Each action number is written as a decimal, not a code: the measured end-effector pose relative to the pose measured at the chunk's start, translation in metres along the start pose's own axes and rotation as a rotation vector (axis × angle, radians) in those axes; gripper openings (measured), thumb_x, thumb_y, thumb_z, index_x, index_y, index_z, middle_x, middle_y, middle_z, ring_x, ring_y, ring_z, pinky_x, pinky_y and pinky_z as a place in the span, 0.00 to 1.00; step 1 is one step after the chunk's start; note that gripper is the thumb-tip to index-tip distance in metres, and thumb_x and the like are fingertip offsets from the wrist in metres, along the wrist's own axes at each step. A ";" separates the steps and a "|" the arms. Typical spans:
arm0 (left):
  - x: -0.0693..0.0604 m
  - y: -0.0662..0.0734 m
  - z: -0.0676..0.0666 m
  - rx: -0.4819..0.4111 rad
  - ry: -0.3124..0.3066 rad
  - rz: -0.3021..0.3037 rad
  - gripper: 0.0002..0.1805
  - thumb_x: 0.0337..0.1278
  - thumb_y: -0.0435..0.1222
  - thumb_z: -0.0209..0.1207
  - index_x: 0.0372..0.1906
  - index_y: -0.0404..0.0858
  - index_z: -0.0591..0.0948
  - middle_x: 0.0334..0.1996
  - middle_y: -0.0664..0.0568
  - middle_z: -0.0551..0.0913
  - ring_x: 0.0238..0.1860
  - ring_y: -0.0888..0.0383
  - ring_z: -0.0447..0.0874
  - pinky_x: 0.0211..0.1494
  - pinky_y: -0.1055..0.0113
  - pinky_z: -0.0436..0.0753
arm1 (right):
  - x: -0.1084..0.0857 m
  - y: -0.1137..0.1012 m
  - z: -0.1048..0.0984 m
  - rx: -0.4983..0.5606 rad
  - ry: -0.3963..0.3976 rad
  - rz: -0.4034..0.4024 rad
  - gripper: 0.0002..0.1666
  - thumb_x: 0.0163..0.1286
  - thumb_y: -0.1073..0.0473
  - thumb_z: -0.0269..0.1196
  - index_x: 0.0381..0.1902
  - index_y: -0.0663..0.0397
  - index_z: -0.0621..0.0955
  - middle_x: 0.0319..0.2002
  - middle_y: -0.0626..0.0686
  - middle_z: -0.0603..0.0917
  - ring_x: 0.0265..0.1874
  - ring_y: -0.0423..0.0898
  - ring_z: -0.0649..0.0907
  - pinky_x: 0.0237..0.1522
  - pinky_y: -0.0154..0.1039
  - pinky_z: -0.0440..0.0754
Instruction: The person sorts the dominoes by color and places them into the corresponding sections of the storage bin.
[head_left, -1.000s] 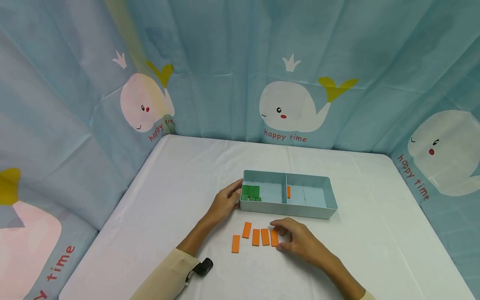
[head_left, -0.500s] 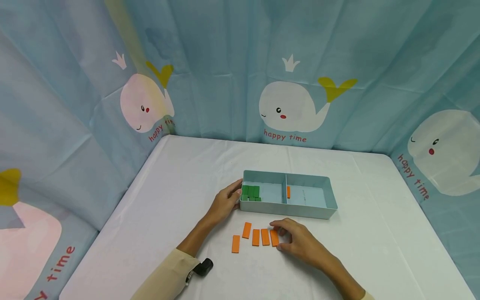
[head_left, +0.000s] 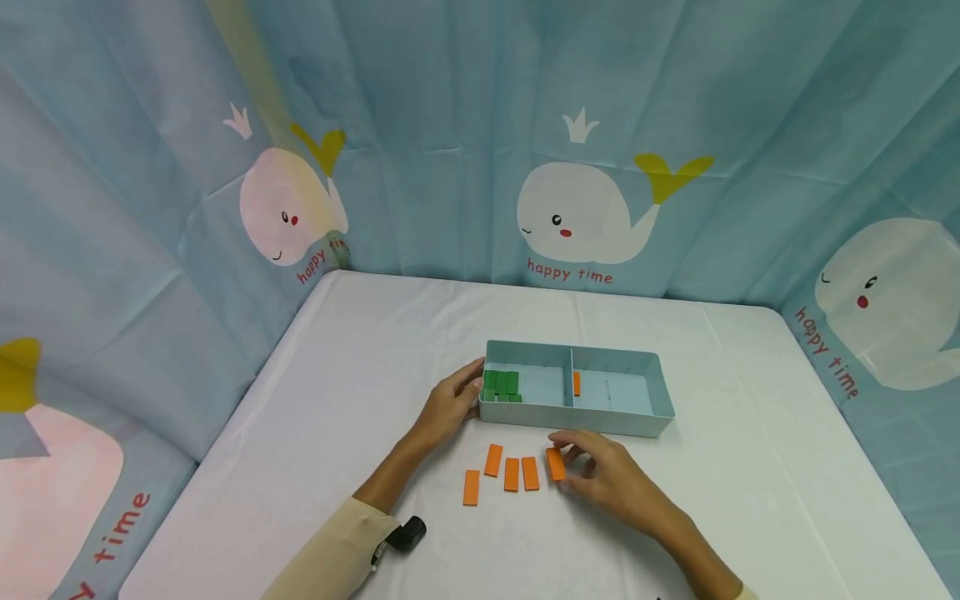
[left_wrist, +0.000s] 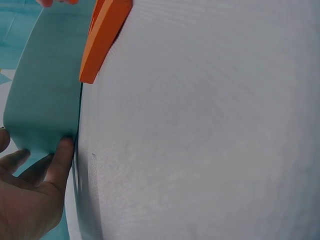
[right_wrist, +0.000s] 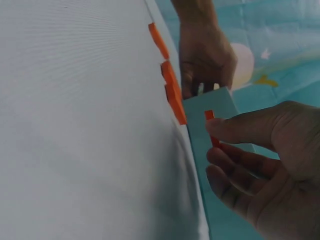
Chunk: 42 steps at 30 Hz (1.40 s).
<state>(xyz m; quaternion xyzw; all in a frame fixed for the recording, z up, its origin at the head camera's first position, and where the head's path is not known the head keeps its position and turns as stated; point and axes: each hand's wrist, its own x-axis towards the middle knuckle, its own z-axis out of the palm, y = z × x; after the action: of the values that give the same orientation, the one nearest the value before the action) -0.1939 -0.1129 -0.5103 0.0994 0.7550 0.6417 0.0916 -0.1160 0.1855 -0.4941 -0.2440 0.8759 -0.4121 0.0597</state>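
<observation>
A blue-green box [head_left: 577,420] with two compartments lies on the white table. My left hand [head_left: 444,408] rests against its left end; in the left wrist view the fingertips of that hand [left_wrist: 35,195] touch the box wall [left_wrist: 47,85]. Between thumb and fingers, my right hand [head_left: 618,483] pinches an orange tile [head_left: 555,464] in front of the box. The right wrist view shows this tile [right_wrist: 210,116] edge-on in the right hand [right_wrist: 280,170]. Several other orange tiles [head_left: 512,475] lie on the table to its left.
Several green tiles [head_left: 507,382] lie in the left compartment. One orange tile [head_left: 577,384] is in the right compartment, against the divider [head_left: 572,367]. A curtain with whale prints [head_left: 435,208] hangs behind the table [head_left: 390,333].
My right hand has lifted the rightmost orange tile off the table and moved it slightly toward the box and to the right. My left hand has stayed at the box's end.
</observation>
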 end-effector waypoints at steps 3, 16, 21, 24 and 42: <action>0.000 0.000 0.000 -0.002 0.002 0.004 0.30 0.87 0.44 0.49 0.85 0.42 0.61 0.82 0.42 0.63 0.78 0.42 0.69 0.68 0.48 0.83 | 0.001 -0.002 -0.006 0.019 0.021 0.006 0.35 0.61 0.71 0.77 0.67 0.54 0.82 0.55 0.45 0.87 0.49 0.45 0.86 0.46 0.37 0.90; -0.001 0.000 0.000 0.005 -0.002 0.003 0.30 0.88 0.43 0.48 0.85 0.42 0.61 0.83 0.43 0.62 0.78 0.42 0.68 0.68 0.47 0.83 | 0.000 -0.004 -0.033 -0.023 0.150 -0.026 0.35 0.62 0.72 0.76 0.67 0.53 0.81 0.58 0.46 0.87 0.50 0.43 0.86 0.43 0.34 0.90; -0.001 0.001 0.001 0.002 0.003 0.000 0.30 0.88 0.43 0.48 0.84 0.43 0.62 0.82 0.43 0.63 0.78 0.42 0.69 0.68 0.48 0.83 | 0.001 -0.003 -0.042 -0.016 0.191 -0.036 0.36 0.62 0.73 0.76 0.68 0.56 0.81 0.59 0.49 0.86 0.51 0.45 0.86 0.44 0.34 0.90; -0.001 0.001 0.001 0.003 0.003 0.001 0.30 0.88 0.43 0.48 0.85 0.43 0.62 0.83 0.43 0.63 0.78 0.41 0.69 0.68 0.48 0.83 | 0.002 -0.002 -0.047 -0.016 0.209 -0.037 0.37 0.62 0.73 0.76 0.68 0.55 0.80 0.61 0.51 0.85 0.51 0.46 0.87 0.45 0.34 0.91; 0.000 0.000 0.001 0.009 0.022 -0.014 0.29 0.87 0.44 0.49 0.84 0.44 0.63 0.82 0.47 0.64 0.78 0.42 0.69 0.68 0.48 0.83 | 0.014 0.016 -0.064 -0.056 0.336 -0.109 0.36 0.62 0.76 0.75 0.68 0.58 0.80 0.60 0.58 0.87 0.51 0.52 0.87 0.48 0.27 0.87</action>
<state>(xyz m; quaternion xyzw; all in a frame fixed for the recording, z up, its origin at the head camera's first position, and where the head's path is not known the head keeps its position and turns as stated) -0.1932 -0.1115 -0.5101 0.0876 0.7595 0.6387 0.0872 -0.1537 0.2317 -0.4629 -0.2201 0.8701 -0.4253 -0.1168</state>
